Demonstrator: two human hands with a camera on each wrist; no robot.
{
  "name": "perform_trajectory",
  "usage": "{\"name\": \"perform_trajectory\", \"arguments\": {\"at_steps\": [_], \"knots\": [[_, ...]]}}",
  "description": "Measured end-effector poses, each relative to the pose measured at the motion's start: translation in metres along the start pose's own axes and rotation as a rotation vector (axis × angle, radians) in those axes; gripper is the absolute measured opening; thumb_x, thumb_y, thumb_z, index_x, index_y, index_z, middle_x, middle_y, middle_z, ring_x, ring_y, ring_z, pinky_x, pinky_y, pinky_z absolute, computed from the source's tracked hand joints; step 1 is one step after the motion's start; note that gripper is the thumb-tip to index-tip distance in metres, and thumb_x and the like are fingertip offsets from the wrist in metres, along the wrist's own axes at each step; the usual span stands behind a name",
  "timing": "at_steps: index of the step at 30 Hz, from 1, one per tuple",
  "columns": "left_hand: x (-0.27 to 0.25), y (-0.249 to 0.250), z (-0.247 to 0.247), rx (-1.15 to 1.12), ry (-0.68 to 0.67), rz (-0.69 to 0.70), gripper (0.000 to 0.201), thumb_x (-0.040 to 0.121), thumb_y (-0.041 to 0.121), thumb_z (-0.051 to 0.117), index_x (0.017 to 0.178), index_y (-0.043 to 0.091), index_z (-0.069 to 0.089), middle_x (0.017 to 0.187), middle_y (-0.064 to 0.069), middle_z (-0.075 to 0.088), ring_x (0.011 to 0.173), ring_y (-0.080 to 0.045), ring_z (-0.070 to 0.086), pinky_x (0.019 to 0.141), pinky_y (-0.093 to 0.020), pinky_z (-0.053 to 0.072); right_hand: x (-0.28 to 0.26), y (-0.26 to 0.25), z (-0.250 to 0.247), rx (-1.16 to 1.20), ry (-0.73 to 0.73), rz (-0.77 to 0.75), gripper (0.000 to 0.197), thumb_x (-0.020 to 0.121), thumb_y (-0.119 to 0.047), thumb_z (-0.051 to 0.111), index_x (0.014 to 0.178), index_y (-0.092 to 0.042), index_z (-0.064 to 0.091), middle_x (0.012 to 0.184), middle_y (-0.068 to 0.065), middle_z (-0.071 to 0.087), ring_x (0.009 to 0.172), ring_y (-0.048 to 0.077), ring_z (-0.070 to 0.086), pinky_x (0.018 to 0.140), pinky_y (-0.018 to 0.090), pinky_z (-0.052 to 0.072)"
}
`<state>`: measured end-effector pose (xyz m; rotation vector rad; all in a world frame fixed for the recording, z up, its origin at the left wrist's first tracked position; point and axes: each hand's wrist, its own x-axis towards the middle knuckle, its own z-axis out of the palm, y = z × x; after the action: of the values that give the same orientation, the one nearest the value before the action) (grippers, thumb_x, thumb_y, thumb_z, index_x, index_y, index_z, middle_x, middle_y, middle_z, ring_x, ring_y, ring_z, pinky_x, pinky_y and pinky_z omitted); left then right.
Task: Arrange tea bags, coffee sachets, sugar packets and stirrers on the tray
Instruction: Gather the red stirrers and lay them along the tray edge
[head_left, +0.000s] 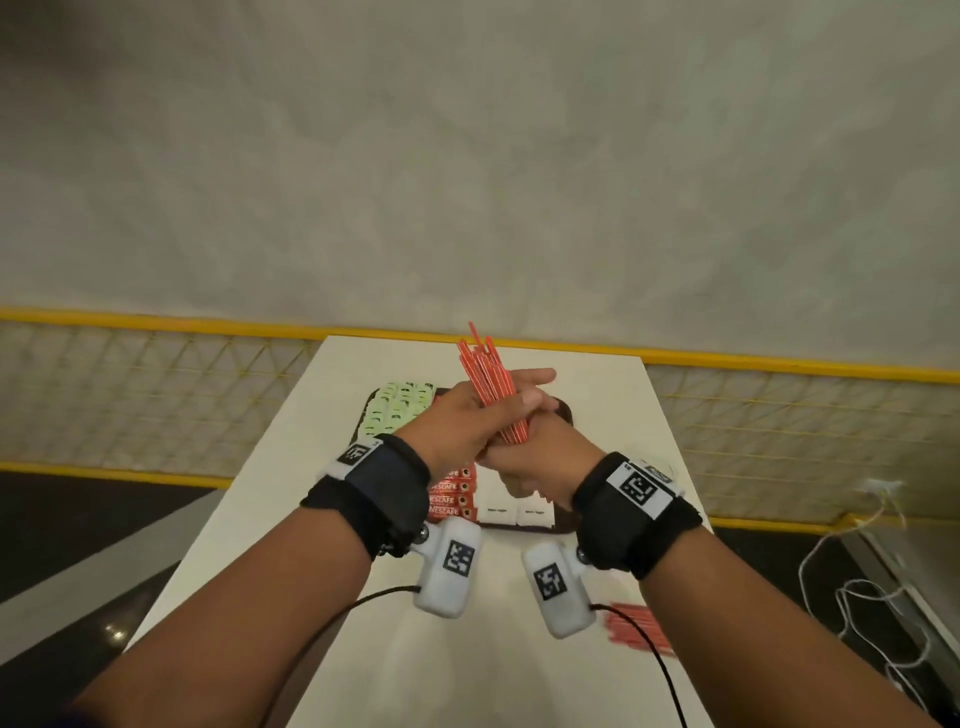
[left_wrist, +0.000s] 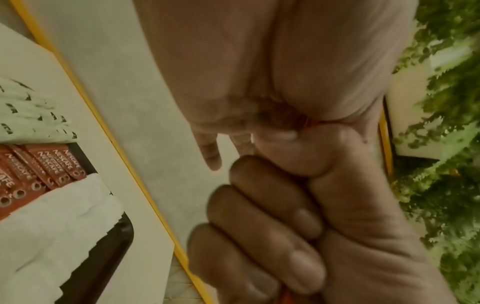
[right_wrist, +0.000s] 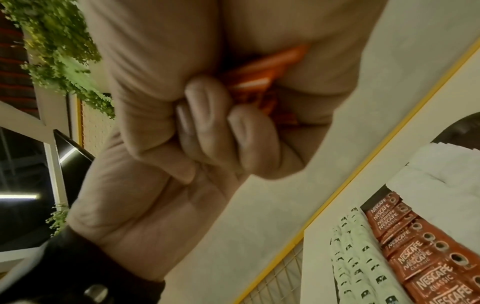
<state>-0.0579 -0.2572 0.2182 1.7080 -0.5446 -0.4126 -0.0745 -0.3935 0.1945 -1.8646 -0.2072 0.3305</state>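
Note:
Both hands meet above the dark tray (head_left: 564, 411) and grip one bundle of red stirrers (head_left: 491, 384), which sticks up and away from me. My left hand (head_left: 460, 421) wraps the bundle from the left, and my right hand (head_left: 527, 462) clasps its lower end from the right. The right wrist view shows the stirrers (right_wrist: 265, 67) squeezed between palm and curled fingers. On the tray lie green tea bags (head_left: 400, 410), red coffee sachets (head_left: 452, 493) and white sugar packets (head_left: 511, 512). Much of the tray is hidden behind my hands.
More red stirrers (head_left: 636, 629) lie on the white table (head_left: 291, 467) near its front right, partly under my right forearm. A yellow-framed mesh barrier (head_left: 779, 415) runs behind the table. White cables (head_left: 852, 597) hang at the right.

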Motion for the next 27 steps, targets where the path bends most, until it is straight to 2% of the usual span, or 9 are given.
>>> {"name": "perform_trajectory", "arguments": {"at_steps": [3, 4, 6, 9, 12, 17, 22, 25, 27], "knots": [[-0.012, 0.003, -0.004, -0.045, 0.012, 0.017, 0.038, 0.102, 0.04, 0.042, 0.096, 0.012, 0.067, 0.118, 0.008, 0.069, 0.074, -0.019, 0.073, 0.081, -0.038, 0.058, 0.004, -0.002, 0.007, -0.079, -0.009, -0.007, 0.022, 0.082, -0.018, 0.067, 0.1, -0.006, 0.063, 0.058, 0.012, 0.05, 0.052, 0.021, 0.046, 0.056, 0.034, 0.043], [-0.014, 0.002, -0.007, -0.063, 0.017, 0.017, 0.042, 0.102, 0.043, 0.039, 0.089, 0.014, 0.067, 0.12, 0.006, 0.07, 0.069, -0.021, 0.072, 0.076, -0.037, 0.059, 0.002, -0.002, 0.007, -0.061, -0.015, -0.008, 0.018, 0.084, -0.018, 0.069, 0.095, -0.004, 0.064, 0.057, 0.008, 0.054, 0.054, 0.02, 0.049, 0.058, 0.033, 0.045], [-0.017, 0.0, -0.012, -0.105, 0.046, 0.02, 0.046, 0.101, 0.049, 0.035, 0.093, 0.023, 0.073, 0.113, -0.003, 0.072, 0.079, -0.031, 0.072, 0.08, -0.045, 0.059, -0.002, 0.0, 0.008, 0.091, -0.042, -0.008, 0.005, 0.09, -0.015, 0.068, 0.091, -0.011, 0.065, 0.062, -0.001, 0.062, 0.06, 0.016, 0.057, 0.06, 0.026, 0.048], [-0.015, -0.007, -0.023, -0.27, 0.154, 0.036, 0.051, 0.099, 0.052, 0.036, 0.075, 0.019, 0.068, 0.098, -0.013, 0.07, 0.107, -0.033, 0.067, 0.1, -0.058, 0.047, -0.007, 0.005, 0.006, 0.4, 0.01, 0.069, 0.035, 0.085, -0.037, 0.061, 0.104, -0.008, 0.062, 0.092, 0.006, 0.07, 0.09, 0.023, 0.067, 0.078, 0.028, 0.055], [-0.01, -0.013, -0.03, -0.369, 0.277, 0.095, 0.051, 0.096, 0.057, 0.043, 0.071, 0.014, 0.054, 0.084, -0.017, 0.056, 0.096, -0.023, 0.067, 0.102, -0.063, 0.042, -0.008, 0.006, 0.002, 0.675, 0.144, 0.241, 0.069, 0.085, -0.06, 0.047, 0.118, 0.0, 0.058, 0.113, 0.018, 0.069, 0.108, 0.031, 0.067, 0.095, 0.039, 0.052], [-0.006, -0.015, -0.022, -0.281, 0.356, 0.169, 0.051, 0.092, 0.062, 0.045, 0.068, 0.018, 0.056, 0.082, -0.007, 0.07, 0.087, -0.024, 0.065, 0.096, -0.057, 0.049, -0.006, -0.014, 0.003, 0.931, 0.194, 0.29, 0.09, 0.089, -0.07, 0.036, 0.132, 0.009, 0.043, 0.133, 0.03, 0.053, 0.114, 0.04, 0.062, 0.098, 0.045, 0.05], [-0.005, -0.01, -0.017, -0.221, 0.348, 0.159, 0.046, 0.086, 0.058, 0.046, 0.072, 0.016, 0.058, 0.089, -0.006, 0.075, 0.078, -0.018, 0.07, 0.072, -0.029, 0.057, -0.006, -0.024, 0.004, 0.91, 0.215, 0.268, 0.091, 0.091, -0.068, 0.038, 0.14, 0.009, 0.04, 0.137, 0.03, 0.05, 0.119, 0.038, 0.059, 0.099, 0.045, 0.05], [-0.004, -0.016, -0.019, -0.237, 0.377, 0.142, 0.051, 0.092, 0.057, 0.044, 0.068, 0.012, 0.052, 0.08, -0.01, 0.072, 0.071, -0.025, 0.065, 0.072, -0.036, 0.055, -0.009, -0.024, 0.005, 0.795, 0.213, 0.288, 0.087, 0.092, -0.069, 0.033, 0.135, 0.006, 0.046, 0.131, 0.025, 0.058, 0.117, 0.035, 0.061, 0.102, 0.044, 0.048], [-0.003, -0.023, -0.024, -0.305, 0.366, 0.097, 0.049, 0.096, 0.054, 0.046, 0.068, 0.013, 0.048, 0.063, -0.009, 0.058, 0.061, -0.025, 0.056, 0.068, -0.04, 0.053, -0.01, -0.026, 0.003, 0.636, 0.241, 0.277, 0.081, 0.093, -0.068, 0.029, 0.134, -0.002, 0.051, 0.132, 0.016, 0.059, 0.12, 0.029, 0.06, 0.105, 0.043, 0.045]]}}
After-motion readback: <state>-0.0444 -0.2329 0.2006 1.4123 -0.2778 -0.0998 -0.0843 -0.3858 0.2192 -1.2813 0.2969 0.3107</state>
